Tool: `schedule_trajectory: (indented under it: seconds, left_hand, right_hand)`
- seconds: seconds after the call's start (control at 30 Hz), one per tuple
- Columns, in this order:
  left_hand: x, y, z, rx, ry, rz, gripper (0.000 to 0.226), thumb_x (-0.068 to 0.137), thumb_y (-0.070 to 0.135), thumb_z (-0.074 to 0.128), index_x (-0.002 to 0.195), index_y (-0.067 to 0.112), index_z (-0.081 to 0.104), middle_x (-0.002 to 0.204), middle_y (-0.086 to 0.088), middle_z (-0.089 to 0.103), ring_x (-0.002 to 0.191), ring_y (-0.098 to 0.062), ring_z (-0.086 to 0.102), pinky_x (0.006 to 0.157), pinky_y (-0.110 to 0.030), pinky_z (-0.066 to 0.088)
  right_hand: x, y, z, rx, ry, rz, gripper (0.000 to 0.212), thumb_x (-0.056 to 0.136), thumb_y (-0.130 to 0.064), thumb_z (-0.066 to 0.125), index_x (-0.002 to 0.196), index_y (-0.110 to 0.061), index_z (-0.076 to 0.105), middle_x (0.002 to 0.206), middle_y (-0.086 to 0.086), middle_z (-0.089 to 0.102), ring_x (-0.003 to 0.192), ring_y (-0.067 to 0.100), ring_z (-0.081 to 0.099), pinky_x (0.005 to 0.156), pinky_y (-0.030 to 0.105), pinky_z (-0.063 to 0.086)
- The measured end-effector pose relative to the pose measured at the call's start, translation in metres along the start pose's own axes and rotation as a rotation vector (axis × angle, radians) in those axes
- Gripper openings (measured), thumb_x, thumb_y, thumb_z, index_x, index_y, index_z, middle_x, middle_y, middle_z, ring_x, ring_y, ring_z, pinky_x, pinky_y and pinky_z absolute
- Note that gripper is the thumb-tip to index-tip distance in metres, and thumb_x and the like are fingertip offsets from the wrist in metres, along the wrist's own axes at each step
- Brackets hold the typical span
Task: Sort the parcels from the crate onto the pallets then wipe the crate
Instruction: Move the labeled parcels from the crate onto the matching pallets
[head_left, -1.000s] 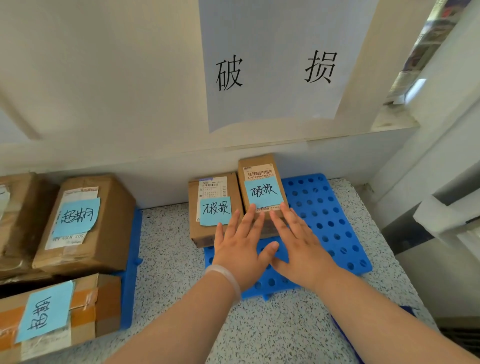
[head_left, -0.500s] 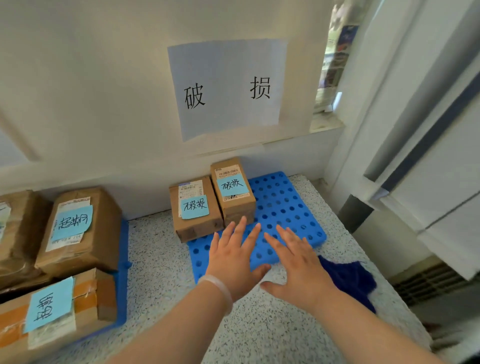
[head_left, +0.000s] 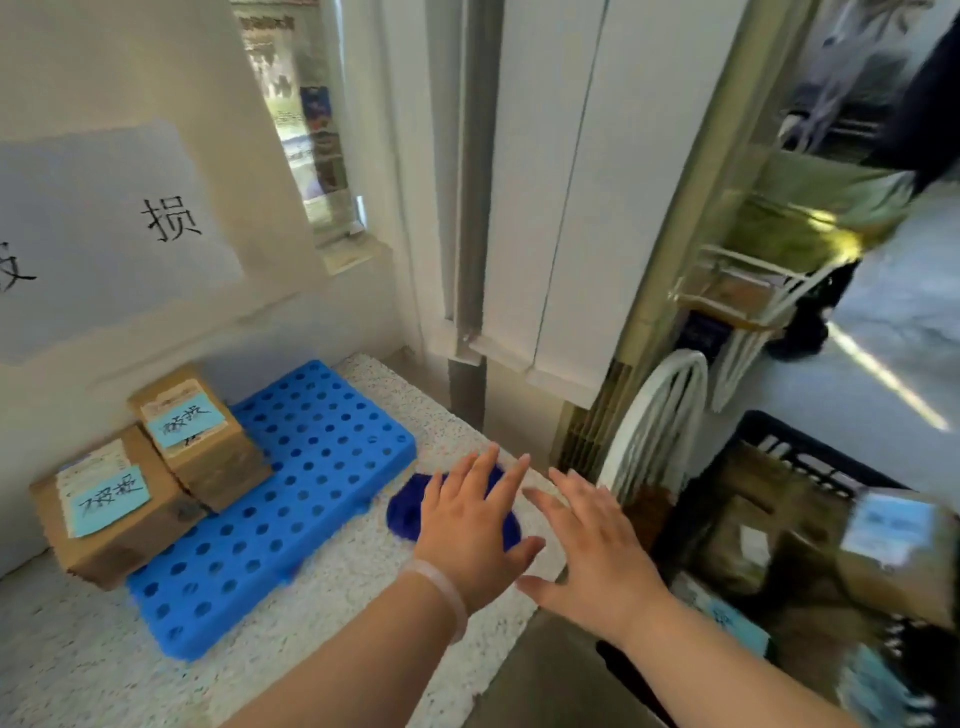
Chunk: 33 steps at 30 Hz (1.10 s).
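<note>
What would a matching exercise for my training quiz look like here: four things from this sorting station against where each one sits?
Things:
1 blue pallet
2 dark blue cloth
3 black crate
4 paper sign

Places:
A on the wall
B below the counter level, at far right
C on the speckled counter, carrying two parcels
D partly hidden by the left hand

Pairs: 1-C, 2-D, 3-B, 4-A

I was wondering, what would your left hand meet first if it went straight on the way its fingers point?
Likely the dark blue cloth under the left hand, if it is low enough; height is unclear. Otherwise the speckled counter, then the wall.
</note>
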<state>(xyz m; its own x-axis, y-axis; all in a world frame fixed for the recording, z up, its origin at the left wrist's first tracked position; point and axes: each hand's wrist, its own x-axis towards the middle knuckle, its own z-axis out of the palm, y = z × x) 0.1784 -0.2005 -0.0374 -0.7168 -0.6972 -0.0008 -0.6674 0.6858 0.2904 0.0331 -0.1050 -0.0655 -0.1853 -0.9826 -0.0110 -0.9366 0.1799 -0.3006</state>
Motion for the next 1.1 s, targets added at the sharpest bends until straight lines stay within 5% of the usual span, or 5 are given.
schedule_trajectory:
  seconds: [0.17,0.33,0.6,1.1]
  left_hand:
    - [0.031,0.089,0.023,0.014,-0.055,0.203,0.081,0.090,0.062,0.048,0.152,0.046,-0.002,0.164,0.007,-0.001,0.150,-0.019,-0.002,0.122,-0.046,0.003]
    - [0.066,0.200,0.055,-0.030,-0.077,0.328,0.082,0.088,0.064,0.047,0.152,0.044,0.000,0.163,0.007,0.006,0.149,-0.019,0.005,0.122,-0.043,0.007]
    - [0.102,0.338,0.127,-0.094,-0.260,0.343,0.076,0.091,0.062,0.046,0.152,0.045,0.004,0.162,0.008,0.008,0.150,-0.020,0.006,0.122,-0.044,0.006]
    - [0.203,0.440,0.250,-0.005,-0.531,0.216,0.070,0.098,0.055,0.034,0.154,0.037,-0.004,0.164,0.009,-0.003,0.150,-0.020,-0.005,0.122,-0.048,0.004]
  right_hand:
    - [-0.058,0.068,-0.030,0.011,0.012,0.212,0.088,0.075,-0.077,0.033,0.152,-0.042,0.009,0.163,-0.007,-0.004,0.150,0.015,-0.010,0.119,0.038,-0.012]
    - [-0.128,0.162,-0.061,0.050,0.039,0.451,0.085,0.085,-0.065,0.055,0.151,-0.043,0.007,0.161,-0.009,-0.006,0.149,0.015,-0.009,0.117,0.036,-0.007]
    - [-0.202,0.290,-0.082,0.191,0.104,0.799,0.081,0.085,-0.064,0.057,0.146,-0.044,0.007,0.158,-0.008,0.007,0.146,0.019,0.016,0.116,0.044,0.028]
    - [-0.183,0.458,-0.062,0.316,-0.074,0.943,0.088,0.092,-0.059,0.051,0.155,-0.031,-0.003,0.164,-0.005,-0.003,0.151,0.021,0.002,0.122,0.044,0.015]
